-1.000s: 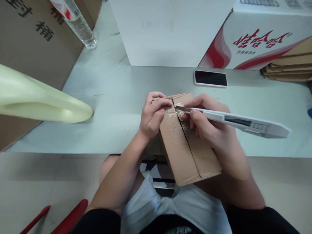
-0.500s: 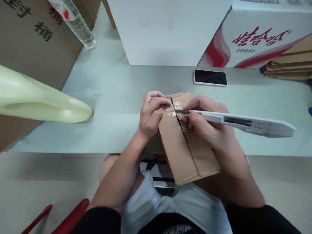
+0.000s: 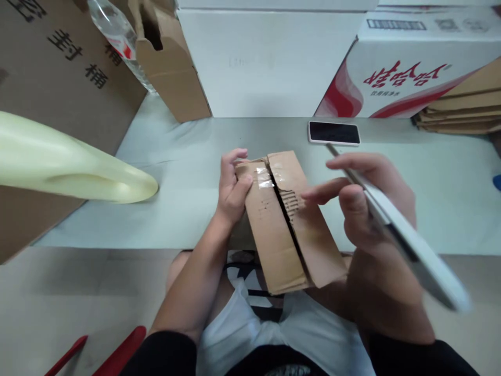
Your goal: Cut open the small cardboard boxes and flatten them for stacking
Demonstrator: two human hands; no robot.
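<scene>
A small brown cardboard box is tilted over my lap at the table's front edge. Its top flaps are parted by a dark gap, and cut clear tape clings near the far end. My left hand grips the far left side of the box, thumb on top. In my right hand is a white utility knife, its blade up and away from the box. A finger of that hand reaches to the right flap, beside a torn, ridged patch; whether it touches is unclear.
A phone lies at the back of the table. White cartons stand behind it. At left are a pale yellow curved object, a plastic bottle, an upright brown box and a large carton.
The knife has come off the tape, swinging up and right with my right hand. The gap between the flaps has widened. My left hand still holds the box, which has shifted slightly left.
</scene>
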